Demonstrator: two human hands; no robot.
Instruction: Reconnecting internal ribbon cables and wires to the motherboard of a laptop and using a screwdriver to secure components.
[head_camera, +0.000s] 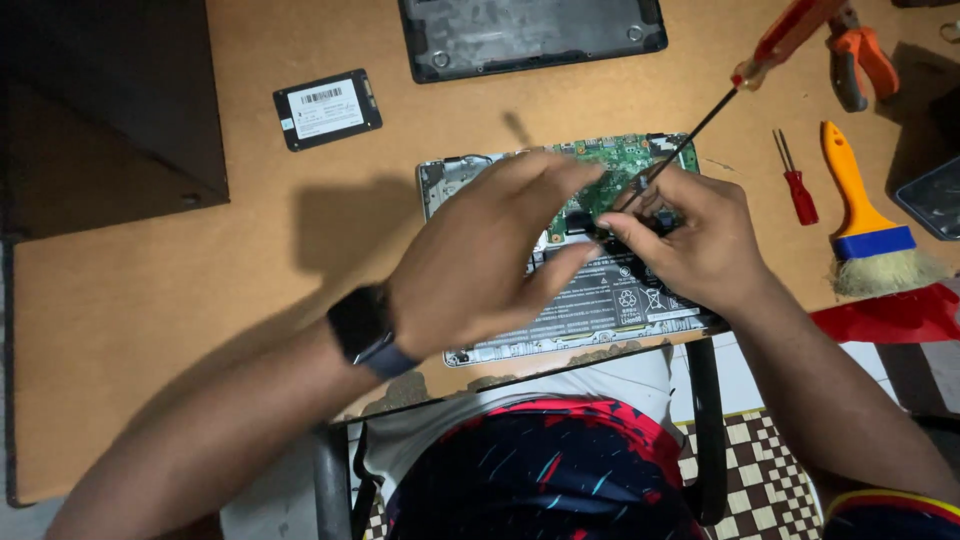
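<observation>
Checkered floor tiles show below the edge of a brown wooden table (150, 330), where a person sits close in. Nearest that edge lies an opened laptop (590, 300), its black battery and green circuit board (610, 165) bare. Over it the left hand (480, 255), a dark watch on the wrist, hovers with fingers loosely spread, holding nothing I can make out. Just beside it the right hand (700, 240) pinches the shaft of a long orange-handled screwdriver (740, 75), tip down at the board. Off to the right lie a small red screwdriver (798, 185) and an orange-handled brush (865, 215). Farther back sit a black drive (327, 108) and the laptop's removed bottom cover (530, 35)
</observation>
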